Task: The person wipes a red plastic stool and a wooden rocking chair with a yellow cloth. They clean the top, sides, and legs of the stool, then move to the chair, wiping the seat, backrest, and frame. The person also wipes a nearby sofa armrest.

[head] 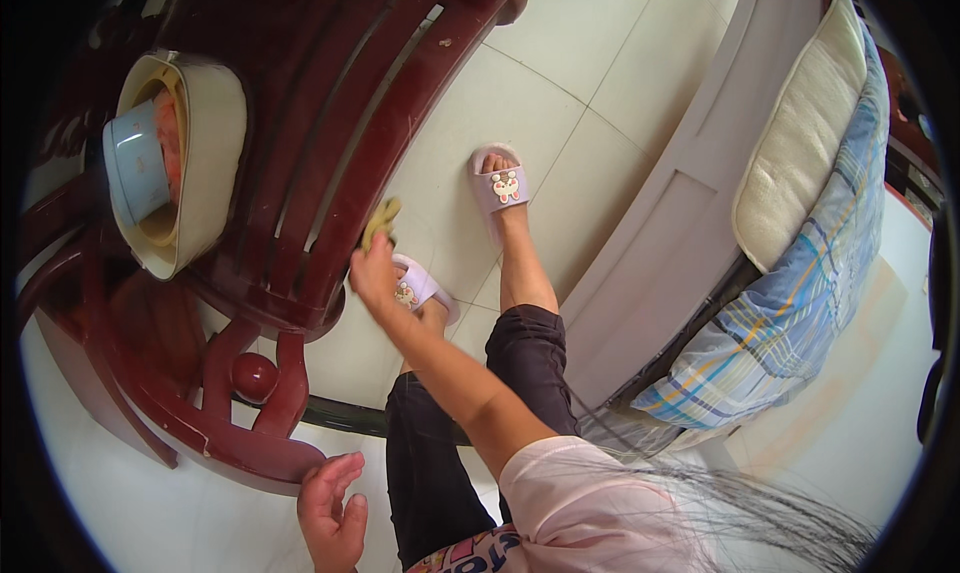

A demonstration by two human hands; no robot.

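Observation:
My right hand [376,276] grips a crumpled yellowish cloth [381,222] beside the front edge of a dark red wooden slatted bench [390,137]. Some blur on the hand and cloth leaves it unclear whether the cloth touches the wood. Lower in the view, my left hand [334,509] is empty, its fingers slightly curled and the thumb apart. It is close to the end of the bench's curved armrest [259,460]; contact between them cannot be told. A red wooden ball [255,378] sits between two curved supports under that armrest.
On the bench stands a cream container [214,160] holding a light blue tub [139,164] and something pinkish-red. To the right is a pale panelled bed frame [660,250] with a cream pad [802,137] and a plaid cloth [780,318]. My feet in lilac slippers [506,186] are on tiled floor [555,62].

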